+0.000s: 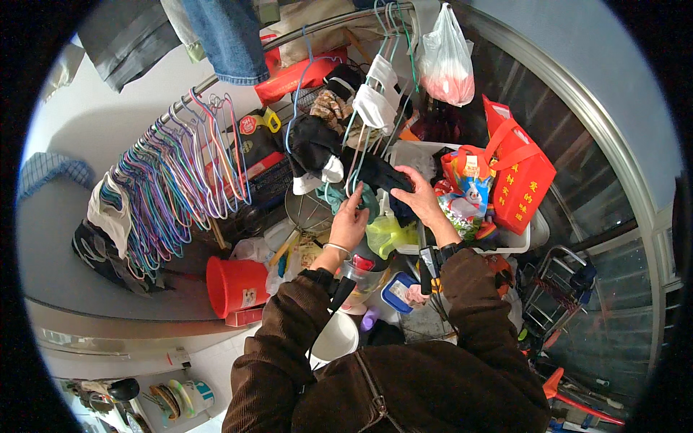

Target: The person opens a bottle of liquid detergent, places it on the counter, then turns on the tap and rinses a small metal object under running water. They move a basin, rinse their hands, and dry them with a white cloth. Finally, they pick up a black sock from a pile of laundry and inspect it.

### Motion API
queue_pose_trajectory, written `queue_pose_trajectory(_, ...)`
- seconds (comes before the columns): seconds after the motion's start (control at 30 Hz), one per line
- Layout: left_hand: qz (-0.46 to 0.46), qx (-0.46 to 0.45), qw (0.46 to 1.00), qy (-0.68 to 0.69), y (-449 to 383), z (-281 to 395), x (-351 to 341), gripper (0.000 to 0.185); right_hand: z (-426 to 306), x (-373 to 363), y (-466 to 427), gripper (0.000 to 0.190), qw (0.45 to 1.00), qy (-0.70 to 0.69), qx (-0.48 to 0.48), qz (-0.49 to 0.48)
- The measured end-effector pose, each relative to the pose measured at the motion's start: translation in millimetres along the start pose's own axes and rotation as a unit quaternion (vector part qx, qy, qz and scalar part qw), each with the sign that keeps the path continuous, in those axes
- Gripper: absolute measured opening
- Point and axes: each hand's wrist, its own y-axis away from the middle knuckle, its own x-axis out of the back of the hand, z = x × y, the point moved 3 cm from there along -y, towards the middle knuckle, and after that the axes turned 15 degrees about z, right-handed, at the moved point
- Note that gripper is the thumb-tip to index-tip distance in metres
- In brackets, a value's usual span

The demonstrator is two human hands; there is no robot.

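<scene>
My right hand [422, 197] grips the end of a dark cloth [379, 170] that hangs by the wire hangers. To its left, my left hand [349, 222] is raised with its fingertips at the lower end of a light-coloured wire hanger [361, 157]; whether it pinches the wire or the cloth is hard to tell. Behind its fingers hangs a green cloth [368, 200]. White face masks [375, 105] hang on the hangers just above. A black garment with white ends [314, 146] hangs left of them, by a blue hanger [298, 92].
Many wire hangers [178, 162] crowd the metal rail [211, 81] at left. A white plastic bag [447, 59] hangs at upper right. Below stand a white bin [520, 243] with bags, a red shopping bag [522, 173], a red bucket [238, 287] and a folded metal cart [557, 292].
</scene>
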Motion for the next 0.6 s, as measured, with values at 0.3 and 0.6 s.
queue_pose_trajectory(0.3, 0.013, 0.072, 0.996, 0.041, -5, -21, 1, 0.067, -3, 25, 16, 0.028, 0.945, -0.274, -0.126, 0.125)
queue_pose_trajectory(0.6, -0.09, 0.269, 0.893, 0.351, 35, 11, -11, 0.086, -50, 43, 89, 0.012, 0.902, -0.357, -0.23, 0.074)
